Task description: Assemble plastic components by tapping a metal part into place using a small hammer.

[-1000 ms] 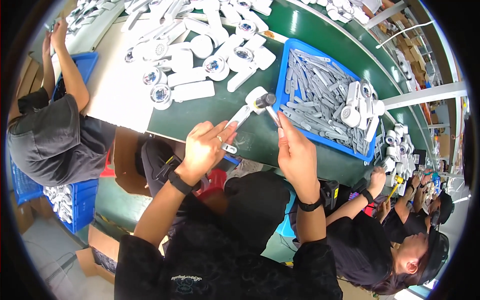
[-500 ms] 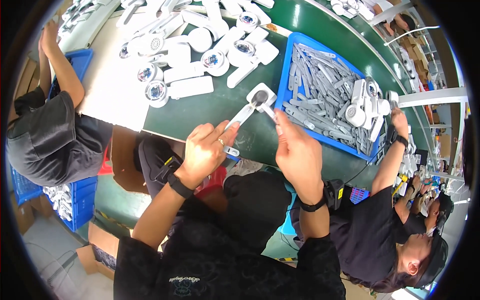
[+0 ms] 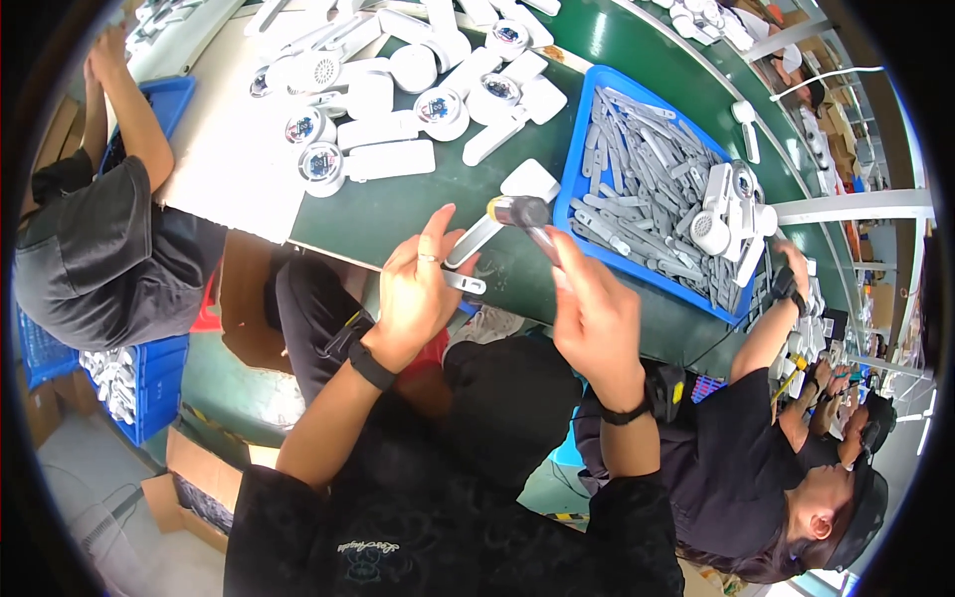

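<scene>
My left hand (image 3: 416, 291) steadies a white long-handled plastic housing (image 3: 530, 179) on the green table, thumb and fingers round the handle, index finger raised. A slim grey strip (image 3: 464, 284) with a slot at its end sticks out beside that thumb; whether it is joined to the housing I cannot tell. In my right hand (image 3: 601, 323) is a small mallet (image 3: 521, 211), gripped by its handle. Its dark head, with a yellowish face, is slightly blurred and appears above the housing, covering part of it from view.
A blue tray (image 3: 574, 149) of grey strips, with several white units on top, stands to the right. White units with round ends (image 3: 320, 167) crowd the far left of the table. Co-workers sit on both sides; one person's hand (image 3: 793, 267) is beside the tray.
The mallet has lifted off the housing and turned. My left index finger has risen from the handle. A white piece now lies beyond the tray, and the right co-worker's hand has moved nearer.
</scene>
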`<state>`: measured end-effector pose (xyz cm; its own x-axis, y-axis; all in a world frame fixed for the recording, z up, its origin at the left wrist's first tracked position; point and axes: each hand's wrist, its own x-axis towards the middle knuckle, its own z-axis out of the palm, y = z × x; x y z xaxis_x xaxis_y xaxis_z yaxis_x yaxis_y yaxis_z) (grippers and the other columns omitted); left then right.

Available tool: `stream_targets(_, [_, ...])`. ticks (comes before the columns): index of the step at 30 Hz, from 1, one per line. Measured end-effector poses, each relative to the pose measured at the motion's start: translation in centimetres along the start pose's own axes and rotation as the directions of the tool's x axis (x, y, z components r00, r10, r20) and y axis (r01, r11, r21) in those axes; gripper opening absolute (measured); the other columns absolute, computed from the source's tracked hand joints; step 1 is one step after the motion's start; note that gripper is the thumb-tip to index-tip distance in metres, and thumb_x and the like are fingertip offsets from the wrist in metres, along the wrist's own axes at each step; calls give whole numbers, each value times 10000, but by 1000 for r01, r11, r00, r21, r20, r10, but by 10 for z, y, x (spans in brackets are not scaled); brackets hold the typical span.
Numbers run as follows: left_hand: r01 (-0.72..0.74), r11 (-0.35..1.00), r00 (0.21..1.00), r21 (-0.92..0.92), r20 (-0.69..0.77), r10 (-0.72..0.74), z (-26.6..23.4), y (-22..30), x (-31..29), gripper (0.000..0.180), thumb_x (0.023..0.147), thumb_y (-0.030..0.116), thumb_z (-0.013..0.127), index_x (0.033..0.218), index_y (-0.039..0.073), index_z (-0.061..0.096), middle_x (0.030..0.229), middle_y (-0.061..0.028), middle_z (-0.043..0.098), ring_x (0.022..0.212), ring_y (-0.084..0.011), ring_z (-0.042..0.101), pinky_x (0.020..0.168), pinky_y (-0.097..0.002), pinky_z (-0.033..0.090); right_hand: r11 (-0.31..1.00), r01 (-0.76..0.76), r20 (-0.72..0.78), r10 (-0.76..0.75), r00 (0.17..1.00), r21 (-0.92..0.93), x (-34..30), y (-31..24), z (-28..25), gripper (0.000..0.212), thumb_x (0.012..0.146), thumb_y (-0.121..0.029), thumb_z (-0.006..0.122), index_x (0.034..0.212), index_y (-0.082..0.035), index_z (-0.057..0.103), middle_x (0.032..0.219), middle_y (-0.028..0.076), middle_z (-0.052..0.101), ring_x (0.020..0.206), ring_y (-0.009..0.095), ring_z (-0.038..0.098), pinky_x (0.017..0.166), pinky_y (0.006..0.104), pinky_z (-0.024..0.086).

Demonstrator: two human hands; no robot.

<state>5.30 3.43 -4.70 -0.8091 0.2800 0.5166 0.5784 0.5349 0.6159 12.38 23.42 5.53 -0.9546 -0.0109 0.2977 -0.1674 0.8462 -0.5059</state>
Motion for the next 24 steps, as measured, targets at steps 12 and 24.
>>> stream_targets(12, [2, 1000, 1000, 21, -15, -1, 0, 0, 2, 671, 861, 95, 835, 1433, 3, 497, 998, -123, 788, 878, -348, 731, 789, -421, 593, 998, -47, 117, 51, 992, -41, 2, 1, 8, 346, 1034, -134, 634, 1378, -106, 664, 951, 183, 725, 770, 409, 687, 656, 484, 530])
stream_targets(24, [290, 957, 937, -3, 205, -283, -25, 13, 28, 283, 884, 230, 827, 1047, 2, 788, 965, -205, 771, 811, -341, 744, 743, -419, 589, 640, -414, 207, 375, 904, 647, -45, 59, 2, 396, 1075, -129, 617, 1461, -44, 604, 682, -73, 506, 556, 19, 428, 495, 232, 317])
